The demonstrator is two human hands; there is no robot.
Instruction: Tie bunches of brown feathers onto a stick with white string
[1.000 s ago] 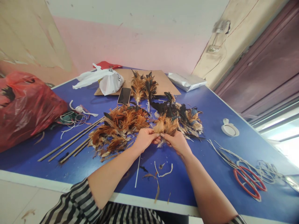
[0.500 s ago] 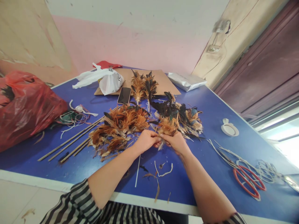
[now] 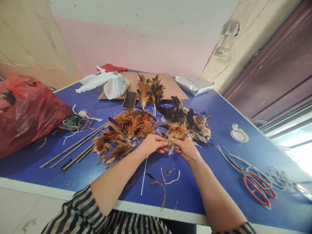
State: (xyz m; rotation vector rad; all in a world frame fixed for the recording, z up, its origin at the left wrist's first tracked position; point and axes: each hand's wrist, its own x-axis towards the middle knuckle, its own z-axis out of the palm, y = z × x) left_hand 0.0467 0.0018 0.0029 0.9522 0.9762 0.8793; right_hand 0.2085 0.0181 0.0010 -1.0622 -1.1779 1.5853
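Note:
My right hand [image 3: 184,147] is closed around the lower part of a tan-and-brown feather bunch [image 3: 177,130], whose tips fan out away from me. My left hand [image 3: 154,144] pinches at the left side of that bunch's base, its thumb and forefinger nearly meeting my right thumb. Pale fluffy ends hang below the fingers. Left of my hands lies a pile of orange-brown feathers [image 3: 131,125]. Black and mixed feathers [image 3: 192,118] are heaped just beyond the right hand. Two tied feather bunches [image 3: 144,89] rest farther back.
Red-handled scissors [image 3: 259,190] and white cord [image 3: 278,178] lie at right, below a tape roll [image 3: 239,135]. Thin sticks [image 3: 73,149] and a red plastic bag [image 3: 31,113] are at left. A phone [image 3: 129,99], cardboard [image 3: 168,84] and white bag [image 3: 115,86] are behind.
Both hands have shifted very slightly, and the feather bunch has moved a little to the right with my right hand. The surrounding things look the same.

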